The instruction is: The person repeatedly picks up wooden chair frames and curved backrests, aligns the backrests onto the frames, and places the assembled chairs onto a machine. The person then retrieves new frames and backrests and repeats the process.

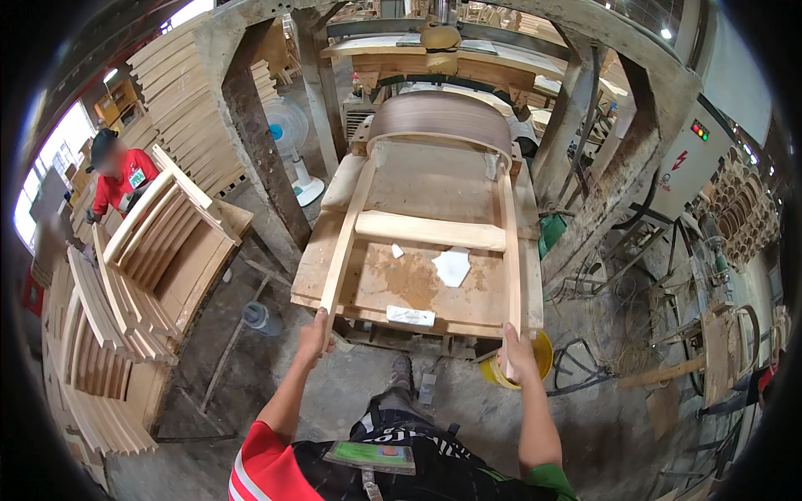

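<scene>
- Workshop background, far left: a co-worker in red (125,179) stands behind stacked curved wooden slats (159,230).
- Left hand (315,338) grips the near end of the left rail (342,250); how firmly, I cannot tell.
- Between the hands, the curved-back wooden frame (430,232) lies on the worktable (313,284), long axis running straight away from the person, both hands about equally near.
- Right hand (520,355) holds the right rail's (512,259) near end, beside a yellow bucket (544,355).
</scene>
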The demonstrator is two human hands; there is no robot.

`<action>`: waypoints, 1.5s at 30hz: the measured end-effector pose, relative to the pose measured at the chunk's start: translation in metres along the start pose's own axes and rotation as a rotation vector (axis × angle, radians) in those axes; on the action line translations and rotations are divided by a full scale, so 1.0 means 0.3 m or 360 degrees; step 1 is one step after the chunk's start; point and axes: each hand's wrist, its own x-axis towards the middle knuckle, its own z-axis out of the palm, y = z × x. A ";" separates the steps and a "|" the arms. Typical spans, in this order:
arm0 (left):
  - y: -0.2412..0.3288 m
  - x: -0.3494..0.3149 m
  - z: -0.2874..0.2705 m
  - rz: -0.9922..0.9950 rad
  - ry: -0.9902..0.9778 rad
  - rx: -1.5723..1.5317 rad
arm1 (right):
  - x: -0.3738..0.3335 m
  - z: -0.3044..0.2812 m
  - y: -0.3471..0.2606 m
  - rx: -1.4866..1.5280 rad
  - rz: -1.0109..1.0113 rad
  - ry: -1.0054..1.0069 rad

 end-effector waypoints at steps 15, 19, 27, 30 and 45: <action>0.177 0.362 -0.058 -0.0006 -0.0040 -0.0106 | 0.209 0.219 -0.162 -0.0069 -0.0097 0.0094; 0.263 0.432 0.050 0.0025 -0.0153 -0.0259 | 0.368 0.127 -0.198 -0.0302 -0.0240 0.0194; 0.275 0.464 0.079 -0.0041 -0.0114 -0.0307 | 0.382 0.142 -0.342 -0.0532 -0.0417 0.0349; 0.261 0.469 0.074 -0.0076 -0.0109 -0.0319 | 0.354 0.143 -0.298 -0.0531 -0.0381 0.0340; 0.285 0.470 0.076 -0.0198 -0.0109 -0.0238 | 0.285 0.166 -0.252 -0.0758 -0.0404 0.0485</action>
